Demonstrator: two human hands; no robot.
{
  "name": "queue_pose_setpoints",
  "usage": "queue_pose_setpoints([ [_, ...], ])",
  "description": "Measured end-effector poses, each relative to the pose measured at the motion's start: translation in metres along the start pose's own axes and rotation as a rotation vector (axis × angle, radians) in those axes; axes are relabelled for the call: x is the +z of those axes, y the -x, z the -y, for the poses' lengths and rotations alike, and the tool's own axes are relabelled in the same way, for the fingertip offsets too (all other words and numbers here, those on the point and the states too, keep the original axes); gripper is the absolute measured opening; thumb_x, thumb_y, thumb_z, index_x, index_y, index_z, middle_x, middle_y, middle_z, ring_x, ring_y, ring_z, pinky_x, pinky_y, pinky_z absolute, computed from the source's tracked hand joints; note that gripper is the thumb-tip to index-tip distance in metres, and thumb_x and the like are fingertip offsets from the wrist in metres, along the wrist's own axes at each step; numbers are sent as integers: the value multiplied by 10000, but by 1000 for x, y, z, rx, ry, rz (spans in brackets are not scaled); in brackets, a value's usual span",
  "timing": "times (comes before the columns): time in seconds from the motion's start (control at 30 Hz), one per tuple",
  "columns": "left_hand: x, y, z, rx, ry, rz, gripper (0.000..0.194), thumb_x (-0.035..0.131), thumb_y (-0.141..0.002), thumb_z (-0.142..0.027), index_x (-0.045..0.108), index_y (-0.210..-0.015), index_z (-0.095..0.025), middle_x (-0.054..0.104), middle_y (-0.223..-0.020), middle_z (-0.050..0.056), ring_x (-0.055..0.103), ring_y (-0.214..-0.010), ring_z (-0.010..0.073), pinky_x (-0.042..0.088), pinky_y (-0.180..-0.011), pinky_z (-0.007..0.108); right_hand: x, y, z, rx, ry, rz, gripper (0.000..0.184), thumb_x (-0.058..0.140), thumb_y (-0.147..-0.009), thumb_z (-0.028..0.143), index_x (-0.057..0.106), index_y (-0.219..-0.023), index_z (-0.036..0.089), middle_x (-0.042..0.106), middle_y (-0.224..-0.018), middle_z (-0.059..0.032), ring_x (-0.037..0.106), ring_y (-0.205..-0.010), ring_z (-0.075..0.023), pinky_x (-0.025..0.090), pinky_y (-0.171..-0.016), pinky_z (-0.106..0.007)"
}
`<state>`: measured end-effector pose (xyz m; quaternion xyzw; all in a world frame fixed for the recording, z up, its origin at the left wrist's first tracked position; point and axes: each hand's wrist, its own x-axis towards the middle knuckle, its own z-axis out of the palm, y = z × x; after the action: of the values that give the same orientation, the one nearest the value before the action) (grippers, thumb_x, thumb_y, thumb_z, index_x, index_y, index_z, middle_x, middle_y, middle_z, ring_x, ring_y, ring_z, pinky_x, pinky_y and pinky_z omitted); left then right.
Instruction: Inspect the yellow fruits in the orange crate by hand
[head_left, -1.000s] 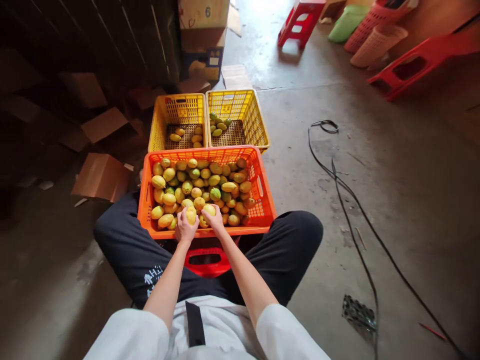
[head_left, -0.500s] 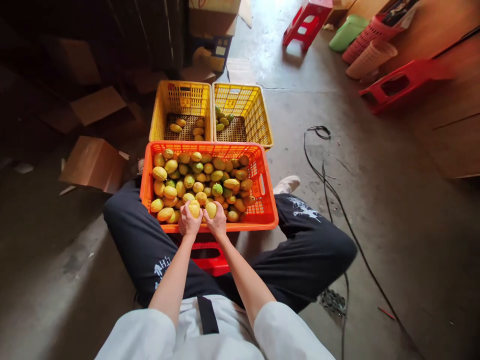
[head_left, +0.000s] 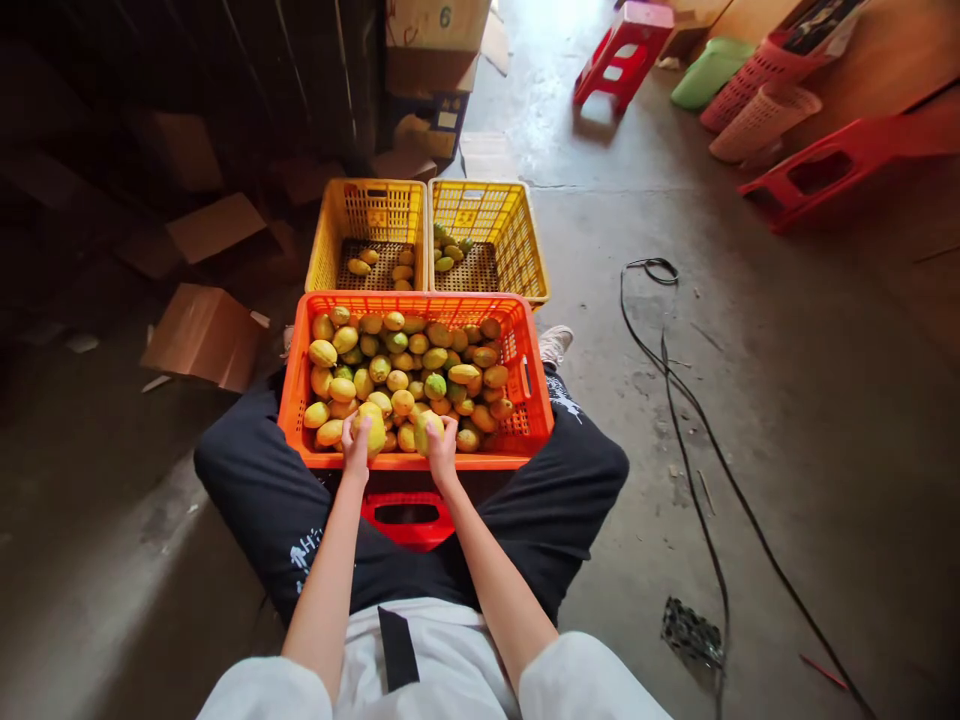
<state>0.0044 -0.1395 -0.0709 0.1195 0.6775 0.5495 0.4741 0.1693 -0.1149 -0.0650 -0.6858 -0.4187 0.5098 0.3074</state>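
Observation:
My left hand (head_left: 356,446) is closed around a large yellow oval fruit (head_left: 373,432), held over the front of an orange plastic crate (head_left: 300,455). Another yellow-green fruit (head_left: 425,436) is gripped in my right hand (head_left: 444,450), a short way to the right. Several oval fruits in yellow, green and brownish tones fill most of the orange crate below. Its exact kind of fruit I cannot tell. Beyond it stand two yellow crates side by side: the left crate (head_left: 319,240) and the right crate (head_left: 534,245), each with a few fruits on the bottom.
A red stool (head_left: 405,498) shows between my legs. Cardboard boxes (head_left: 202,335) lie on the dark left side. Black cable (head_left: 720,450) runs along the floor at right. Farther off are another red stool (head_left: 626,55), a green bin (head_left: 711,72) and pink baskets (head_left: 765,120).
My hands have moved apart, the left one leftward, each still with its fruit. My right knee has come inward, and the view has shifted slightly.

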Motion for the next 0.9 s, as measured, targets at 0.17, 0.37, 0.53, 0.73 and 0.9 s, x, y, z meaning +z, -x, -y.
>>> queue_pose_setpoints([
  [0.17, -2, 12, -20, -191, 211, 121, 663, 863, -702, -641, 632, -1142, -202, 787, -1046, 143, 797, -1085, 343, 688, -865, 466, -9, 5, 14, 91, -440, 122, 606, 373, -874, 794, 449, -1183, 278, 714, -1107, -114, 742, -1005, -296, 646, -748, -395],
  [0.37, 16, 20, -56, -221, 233, 205, 585, 713, -807, -662, 679, -1163, -198, 797, -1087, 157, 770, -1210, 370, 700, -902, 481, -22, 1, 51, 106, -640, 168, 608, 498, -848, 737, 561, -1244, 280, 718, -1181, -89, 767, -1088, -320, 663, -736, -392],
  [0.53, 31, 20, -76, -182, 253, 109, 545, 749, -813, -624, 676, -1145, -199, 808, -1083, 129, 777, -1219, 360, 695, -911, 428, -25, 1, 67, 85, -661, 150, 640, 742, -800, 676, 553, -1281, 299, 714, -1112, -43, 793, -962, -286, 665, -704, -382],
  [0.73, 41, 33, -77, -169, 384, 111, 481, 860, -799, -523, 740, -1114, -180, 838, -1160, 124, 769, -1283, 347, 652, -1018, 378, -20, 6, 73, 83, -714, -23, 720, 988, -583, 579, 592, -1105, 278, 707, -936, 30, 728, -836, -190, 612, -735, -296],
  [0.9, 47, 44, -77, -272, 427, 199, 448, 870, -787, -513, 764, -1058, -172, 852, -1074, 139, 791, -1232, 405, 679, -982, 445, -25, 10, 82, 118, -813, 22, 537, 895, -669, 624, 615, -954, 265, 689, -807, 29, 702, -751, -193, 583, -640, -291],
])
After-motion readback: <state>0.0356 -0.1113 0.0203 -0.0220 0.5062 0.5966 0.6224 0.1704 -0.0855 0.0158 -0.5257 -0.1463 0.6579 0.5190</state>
